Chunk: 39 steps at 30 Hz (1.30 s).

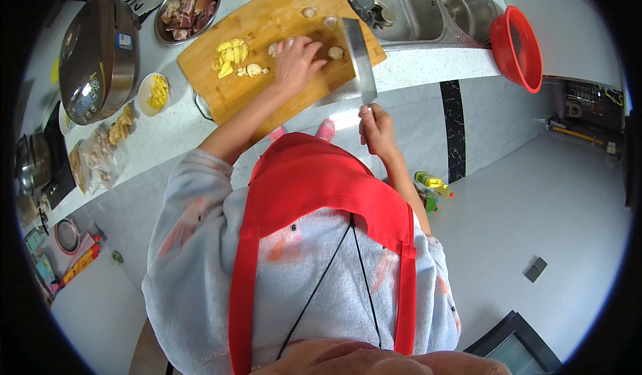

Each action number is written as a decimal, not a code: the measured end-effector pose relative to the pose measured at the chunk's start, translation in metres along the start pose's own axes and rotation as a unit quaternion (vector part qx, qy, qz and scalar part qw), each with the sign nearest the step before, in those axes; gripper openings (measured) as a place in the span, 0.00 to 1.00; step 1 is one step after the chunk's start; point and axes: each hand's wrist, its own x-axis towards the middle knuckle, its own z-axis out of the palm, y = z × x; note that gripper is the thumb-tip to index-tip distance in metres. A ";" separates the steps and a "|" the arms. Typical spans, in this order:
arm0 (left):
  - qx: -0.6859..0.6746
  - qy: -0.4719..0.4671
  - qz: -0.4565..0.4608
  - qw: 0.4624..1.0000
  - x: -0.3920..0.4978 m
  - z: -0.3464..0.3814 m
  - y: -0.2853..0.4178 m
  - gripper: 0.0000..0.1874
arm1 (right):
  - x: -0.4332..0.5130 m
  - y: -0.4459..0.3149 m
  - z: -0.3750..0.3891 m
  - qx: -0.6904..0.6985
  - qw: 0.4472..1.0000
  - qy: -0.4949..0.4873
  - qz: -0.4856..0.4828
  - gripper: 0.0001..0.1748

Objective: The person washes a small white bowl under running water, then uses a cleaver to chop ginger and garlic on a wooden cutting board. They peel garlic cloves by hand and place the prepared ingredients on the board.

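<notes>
A kitchen cleaver (360, 61) is gripped by its handle in my right hand (377, 130), its blade over the right edge of the wooden cutting board (241, 109). On the board rests my left hand (296, 64), its fingertips at a pale piece, likely a garlic clove (273, 49); whether it is pinched is hidden. Right of that hand lies a garlic clove (335, 53), and two more cloves (310, 12) lie farther back. Left of my left hand are chopped garlic (252, 70) and a pile of yellow ginger pieces (232, 54).
A metal bowl of raw meat (187, 11) and a rice cooker (98, 59) stand to the left. Nearby are a small bowl of yellow shreds (154, 94), ginger root (121, 125) and a plastic bag (100, 161). A steel sink (409, 3) and red basin (534, 54) are at right.
</notes>
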 end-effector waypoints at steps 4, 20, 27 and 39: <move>-0.020 -0.075 0.049 0.996 0.021 0.031 0.021 0.16 | -0.010 -0.015 -0.012 0.100 0.995 0.007 0.020 0.24; 0.019 -0.066 -0.052 0.996 0.085 0.061 -0.016 0.09 | -0.011 0.026 -0.018 -0.192 0.970 0.143 -0.034 0.17; -0.013 -0.091 0.014 0.996 0.035 0.030 0.027 0.23 | 0.003 0.034 -0.009 -0.326 0.926 0.171 -0.080 0.17; 0.092 0.010 -0.042 0.995 -0.007 0.001 0.004 0.21 | 0.036 0.040 0.038 -0.396 0.914 0.079 -0.045 0.22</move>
